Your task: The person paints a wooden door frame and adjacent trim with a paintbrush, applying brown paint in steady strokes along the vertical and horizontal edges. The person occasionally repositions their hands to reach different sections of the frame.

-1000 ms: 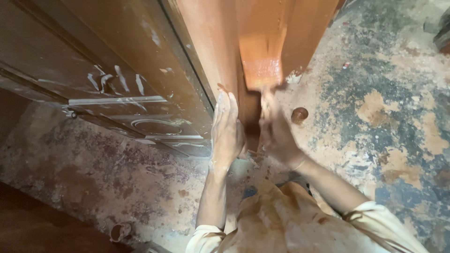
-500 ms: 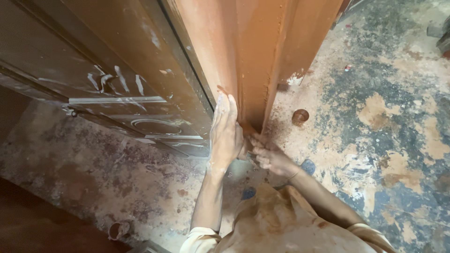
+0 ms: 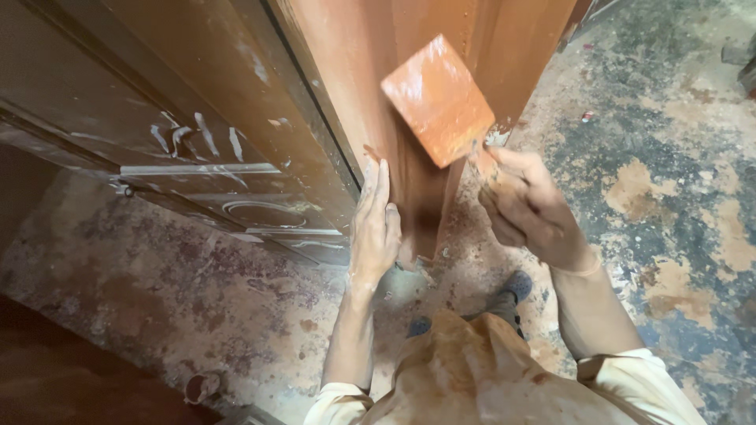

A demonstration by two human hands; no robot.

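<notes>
From the head camera I see my left hand (image 3: 376, 228) open and flat, fingers straight, pressed against the upright reddish-brown wooden door frame post (image 3: 409, 118). My right hand (image 3: 529, 206) is closed around the handle of a broad flat scraper blade coated in orange-brown filler (image 3: 438, 100), held up in front of the post. Beside it leans a dark brown panelled wooden door (image 3: 157, 118), over the stained, paint-spattered concrete floor (image 3: 669, 181).

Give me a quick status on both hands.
Left hand flat on upright wooden frame. Right hand holding orange-coated scraper blade beside it. Nothing in the way.
</notes>
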